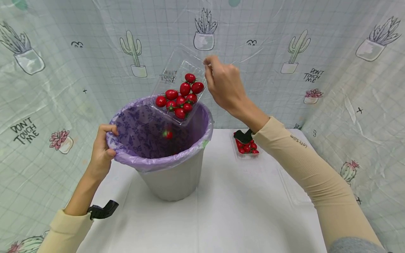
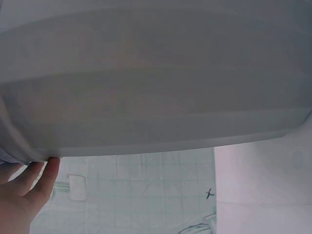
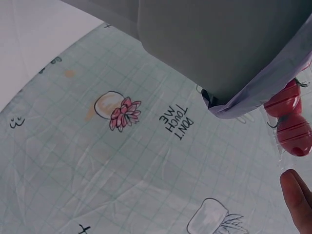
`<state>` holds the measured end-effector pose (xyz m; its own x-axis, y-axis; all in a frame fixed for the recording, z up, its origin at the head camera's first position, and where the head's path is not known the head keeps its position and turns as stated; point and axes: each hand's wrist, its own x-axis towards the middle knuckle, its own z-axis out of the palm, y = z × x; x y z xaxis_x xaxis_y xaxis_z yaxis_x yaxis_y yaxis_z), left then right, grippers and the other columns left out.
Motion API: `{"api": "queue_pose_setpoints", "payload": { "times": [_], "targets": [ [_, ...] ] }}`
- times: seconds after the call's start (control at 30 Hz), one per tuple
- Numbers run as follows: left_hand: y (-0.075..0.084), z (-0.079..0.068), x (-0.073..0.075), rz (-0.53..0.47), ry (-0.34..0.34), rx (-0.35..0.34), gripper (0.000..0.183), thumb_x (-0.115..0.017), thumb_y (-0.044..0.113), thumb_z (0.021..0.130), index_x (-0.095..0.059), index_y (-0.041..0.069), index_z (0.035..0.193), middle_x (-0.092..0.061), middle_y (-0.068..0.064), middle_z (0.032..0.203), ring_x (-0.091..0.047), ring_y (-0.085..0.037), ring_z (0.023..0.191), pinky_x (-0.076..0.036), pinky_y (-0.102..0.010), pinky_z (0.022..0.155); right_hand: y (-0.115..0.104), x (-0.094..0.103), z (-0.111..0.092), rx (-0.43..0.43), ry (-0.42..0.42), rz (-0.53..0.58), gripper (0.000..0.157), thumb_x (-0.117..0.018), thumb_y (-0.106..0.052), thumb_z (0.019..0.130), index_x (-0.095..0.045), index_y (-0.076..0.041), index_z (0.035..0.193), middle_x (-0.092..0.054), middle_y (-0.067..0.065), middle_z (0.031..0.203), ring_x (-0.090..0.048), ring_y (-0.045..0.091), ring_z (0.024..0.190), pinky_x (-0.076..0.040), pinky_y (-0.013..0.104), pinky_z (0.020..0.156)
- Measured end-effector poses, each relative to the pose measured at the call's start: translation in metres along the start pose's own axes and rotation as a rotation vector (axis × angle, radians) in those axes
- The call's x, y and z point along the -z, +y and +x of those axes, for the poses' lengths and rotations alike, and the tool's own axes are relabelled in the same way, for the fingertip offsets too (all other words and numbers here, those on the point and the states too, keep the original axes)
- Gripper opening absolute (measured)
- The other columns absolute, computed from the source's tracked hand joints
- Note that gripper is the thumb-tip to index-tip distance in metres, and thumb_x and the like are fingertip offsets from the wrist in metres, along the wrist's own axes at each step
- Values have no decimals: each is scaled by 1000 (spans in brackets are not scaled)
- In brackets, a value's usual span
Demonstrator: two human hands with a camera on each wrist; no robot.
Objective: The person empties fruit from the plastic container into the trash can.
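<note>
Upper centre, the right hand (image 1: pixel 224 83) pinches a tilted box (image 1: pixel 175 79); overswinging could spill tomatoes (image 1: pixel 180 101) outside the bin (image 1: pixel 177 177) the left hand (image 1: pixel 102 149) grips.

The patterned sheet (image 1: pixel 269 88) behind and beside the surface (image 1: pixel 237 211) bears the words "DON'T TOUCH ME" in black capitals, once at the left and once at the right. The same phrase shows through the clear container (image 1: pixel 177 66). In the right wrist view it stands nearly upside down on the sheet. Small x-shaped marks (image 1: pixel 359 110) also dot the sheet. On the right sleeve (image 1: pixel 303 165), small dark lettering (image 1: pixel 298 141) seems to read "Let's slim", upside down.
</note>
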<state>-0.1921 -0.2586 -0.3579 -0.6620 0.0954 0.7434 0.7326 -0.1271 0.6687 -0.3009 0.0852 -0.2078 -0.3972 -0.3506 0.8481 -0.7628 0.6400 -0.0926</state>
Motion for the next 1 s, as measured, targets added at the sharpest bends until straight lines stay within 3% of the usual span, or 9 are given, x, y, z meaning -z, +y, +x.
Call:
{"api": "queue_pose_setpoints", "payload": {
  "times": [0.57,1.0],
  "targets": [
    [-1,0,1,5,-1,-8,71,-80,58,83,-49,2,113,-40,-1,88,-36,-11,70,-22,-32,53,1,-2,-2,-22,19,-16,24,-46,-6,106,-66,7,111,-71,17,78,-41,19,53,-33,32,54],
    [-1,-1,1,4,1,-14,71,-81,58,82,-49,2,112,-43,-3,93,-40,-13,76,-27,-30,58,0,-1,-2,20,49,-17,24,-47,-6,106,-66,7,111,-70,16,76,-40,18,52,-31,31,52]
  ]
}}
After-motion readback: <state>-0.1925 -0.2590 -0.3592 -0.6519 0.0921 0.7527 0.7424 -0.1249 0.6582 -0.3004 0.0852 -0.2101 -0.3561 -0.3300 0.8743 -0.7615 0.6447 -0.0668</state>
